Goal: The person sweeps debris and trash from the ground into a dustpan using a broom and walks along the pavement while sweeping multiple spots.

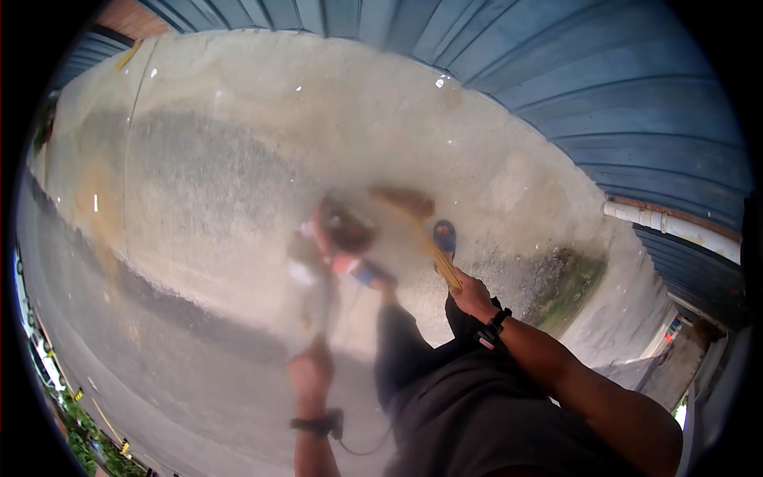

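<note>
My right hand (474, 297) is closed around the yellowish handle of a broom (439, 258). Its brown, blurred head (404, 199) reaches the concrete ahead of my feet. Lower left, the fingers of my left hand (310, 374) wrap round an upright handle. That handle runs to what looks like a dustpan (320, 226), red-edged and pale, with a dark mass at its opening. Haze over the middle of the view hides its exact shape and contents. Broom head and dustpan are close together, and whether they touch I cannot tell.
My sandalled foot (444, 237) stands right of the broom; the other is blurred beside the dustpan. A blue corrugated metal wall (588, 95) borders the concrete ground (238, 95), with a white pipe (675, 229) along it. Small white scraps dot the ground. A mossy patch (568, 286) lies right.
</note>
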